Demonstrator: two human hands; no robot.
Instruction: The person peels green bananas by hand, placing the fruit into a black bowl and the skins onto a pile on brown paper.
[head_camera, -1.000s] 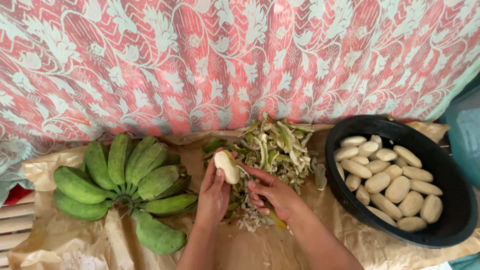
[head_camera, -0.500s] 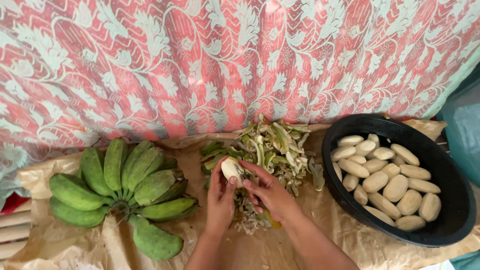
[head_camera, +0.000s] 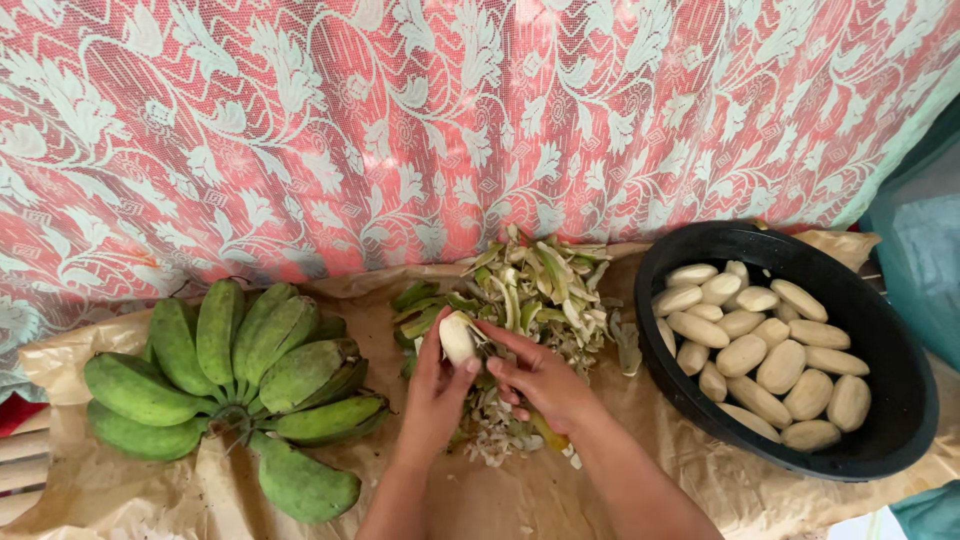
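My left hand (head_camera: 432, 398) holds a pale, mostly peeled banana (head_camera: 457, 338) upright over the brown paper. My right hand (head_camera: 541, 381) is beside it, fingers touching the banana, with what looks like a yellow-handled tool (head_camera: 549, 435) partly hidden under the palm. Just behind both hands lies a heap of green and white peels (head_camera: 530, 290). A bunch of green unpeeled bananas (head_camera: 240, 385) lies to the left. A black bowl (head_camera: 895, 340) on the right holds several peeled bananas (head_camera: 760, 345).
Brown paper (head_camera: 130, 500) covers the work surface. A red and pale green lace-patterned cloth (head_camera: 450, 120) hangs behind everything. A teal object (head_camera: 925, 250) stands at the far right edge. White slats (head_camera: 20, 460) show at the lower left.
Both hands stay over the peels with the banana between them; the right hand has shifted slightly along it. The view has shifted a little.
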